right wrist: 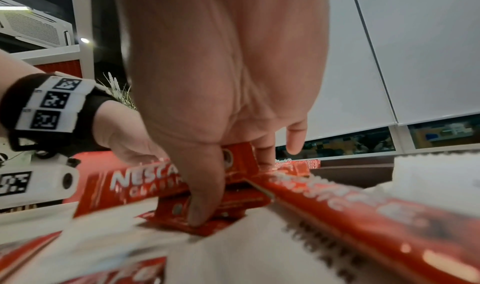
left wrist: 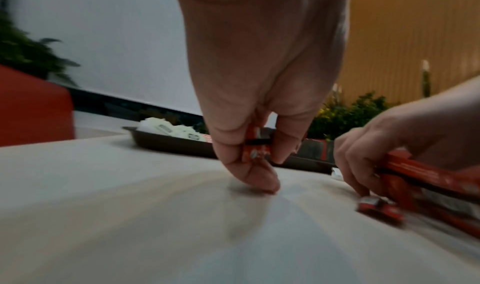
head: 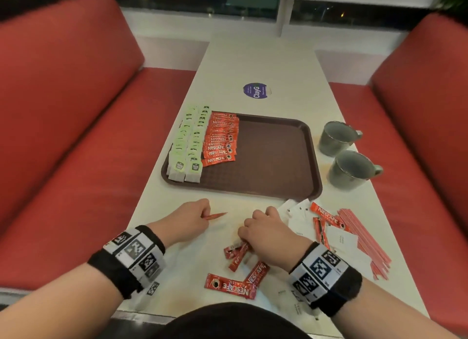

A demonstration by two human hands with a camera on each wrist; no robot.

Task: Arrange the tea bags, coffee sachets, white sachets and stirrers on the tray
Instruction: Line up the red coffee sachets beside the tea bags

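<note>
A brown tray (head: pixel 273 161) holds two rows of green-tagged tea bags (head: pixel 187 146) at its left and a row of red coffee sachets (head: pixel 220 138) beside them. My left hand (head: pixel 188 219) sits in front of the tray and pinches one red coffee sachet (head: pixel 216 215) (left wrist: pixel 255 148). My right hand (head: pixel 268 233) curls its fingers (right wrist: pixel 202 185) round a few red sachets (head: pixel 236 255) (right wrist: pixel 207 208) on the table. More red sachets (head: pixel 231 285) lie loose near me. White sachets (head: pixel 298 217) and red stirrers (head: pixel 364 240) lie at the right.
Two grey metal mugs (head: pixel 336 137) (head: pixel 352 169) stand to the right of the tray. A round purple sticker (head: pixel 256 90) marks the white table (head: pixel 266 60) beyond it. Red benches (head: pixel 63 141) flank both sides.
</note>
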